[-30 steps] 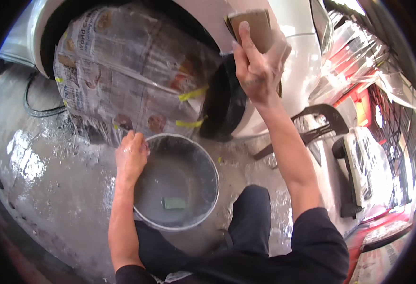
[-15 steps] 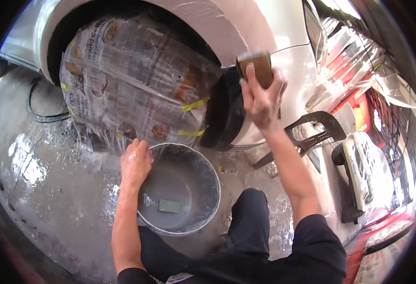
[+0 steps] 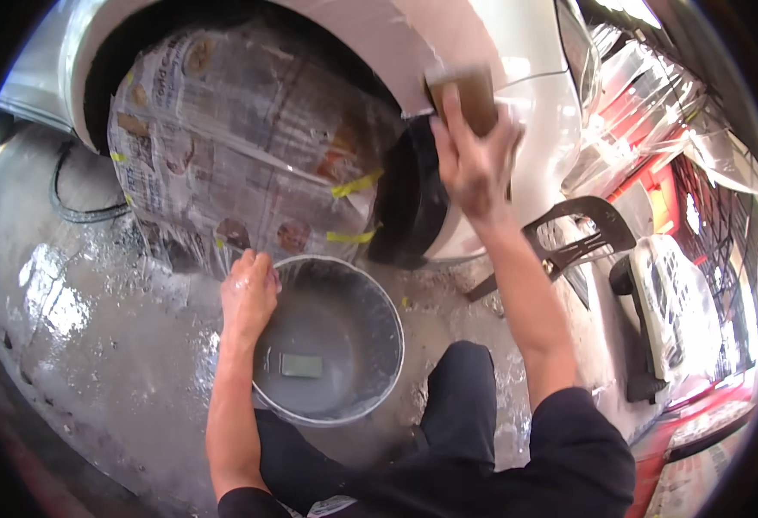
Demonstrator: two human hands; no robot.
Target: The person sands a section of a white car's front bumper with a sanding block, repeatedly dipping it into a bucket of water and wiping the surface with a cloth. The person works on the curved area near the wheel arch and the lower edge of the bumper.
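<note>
My right hand (image 3: pixel 480 164) grips a brown sanding block (image 3: pixel 465 97) against the pale, light-coloured car fender (image 3: pixel 530 52) beside the wheel arch. Its fingers wrap the block, with one stretched along its face. Down by the rim of a round dark bucket (image 3: pixel 399 363), my left hand (image 3: pixel 249 292) is closed; what it holds, if anything, is hidden. Greyish water fills the bucket's lower part, and a small green rectangular block (image 3: pixel 301 366) lies in it. Newspaper (image 3: pixel 232 155) covers the wheel, held with strips of yellow tape (image 3: pixel 357 184).
A dark plastic chair (image 3: pixel 590 233) stands right of the car, close to my right forearm. Beyond it sits a plastic-wrapped car part (image 3: pixel 676 311). A black hose (image 3: pixel 77 203) curves over the wet concrete floor (image 3: pixel 111 363) at the left.
My right hand has slid the sanding block a little up and left along the fender. The green block has shifted slightly left in the bucket. My left hand stays nearly in place.
</note>
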